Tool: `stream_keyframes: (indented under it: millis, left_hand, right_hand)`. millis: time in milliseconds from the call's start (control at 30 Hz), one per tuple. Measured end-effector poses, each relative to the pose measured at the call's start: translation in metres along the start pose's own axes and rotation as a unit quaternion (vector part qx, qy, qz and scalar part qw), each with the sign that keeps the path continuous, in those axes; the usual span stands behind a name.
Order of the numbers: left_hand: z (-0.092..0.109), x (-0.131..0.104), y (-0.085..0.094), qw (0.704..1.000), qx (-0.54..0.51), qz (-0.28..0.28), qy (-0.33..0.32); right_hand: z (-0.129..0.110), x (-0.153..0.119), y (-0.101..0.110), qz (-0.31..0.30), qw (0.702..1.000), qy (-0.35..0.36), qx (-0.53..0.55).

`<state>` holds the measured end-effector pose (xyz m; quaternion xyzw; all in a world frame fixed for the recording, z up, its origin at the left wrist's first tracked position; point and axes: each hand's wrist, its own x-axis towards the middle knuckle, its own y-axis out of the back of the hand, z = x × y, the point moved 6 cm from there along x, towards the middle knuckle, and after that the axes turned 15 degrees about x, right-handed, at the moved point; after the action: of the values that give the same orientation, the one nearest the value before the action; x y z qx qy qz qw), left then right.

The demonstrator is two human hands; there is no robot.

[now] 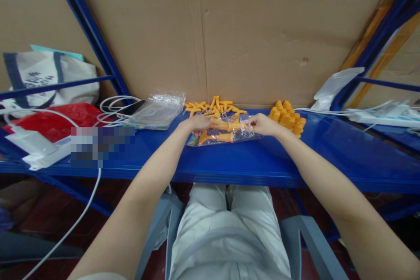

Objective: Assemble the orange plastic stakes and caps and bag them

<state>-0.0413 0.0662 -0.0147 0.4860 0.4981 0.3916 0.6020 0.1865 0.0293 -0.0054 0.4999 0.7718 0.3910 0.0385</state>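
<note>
A clear plastic bag (215, 141) lies on the blue shelf top with orange plastic parts (223, 137) inside it. At its left end my left hand (198, 124) has its fingers closed on the bag. My right hand (262, 124) pinches the bag's other end, next to an orange cylindrical part that shows through the film. Behind the bag is a pile of orange branched parts (218, 104), some with dark screw-like pieces. Stubby orange cylindrical parts (287, 118) stand grouped just right of my right hand.
A stack of flat clear bags (160, 111) lies to the left, near white cables and a white power strip (49, 151). Farther left are a red plastic bag (62, 122) and a canvas tote (55, 76). Cardboard (229, 35) walls the back; blue posts (88, 26) stand at the sides.
</note>
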Motion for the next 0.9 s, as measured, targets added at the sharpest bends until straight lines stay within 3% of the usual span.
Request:
stream_keyframes:
  millis: [100,233,433,633,900]
  left_hand:
    - [0.003,-0.001,0.000,1.000,0.002,0.001,-0.006]
    - [0.008,-0.007,0.002,1.000,0.015,-0.004,-0.002]
    - [0.010,-0.011,0.003,0.999,0.032,-0.002,0.007]
    - [0.010,-0.010,0.003,0.999,0.030,-0.003,0.013]
    - [0.011,-0.011,0.003,0.999,0.038,0.002,0.003]
  right_hand:
    - [-0.003,-0.001,-0.007,-0.028,1.000,-0.002,-0.014]
    - [0.002,-0.001,-0.016,-0.049,0.997,-0.040,0.046]
    - [0.005,0.003,-0.012,0.036,0.988,-0.040,0.148]
    - [0.003,-0.001,-0.015,0.096,0.939,-0.110,0.310]
    - [0.002,-0.002,-0.016,0.104,0.937,-0.125,0.311]
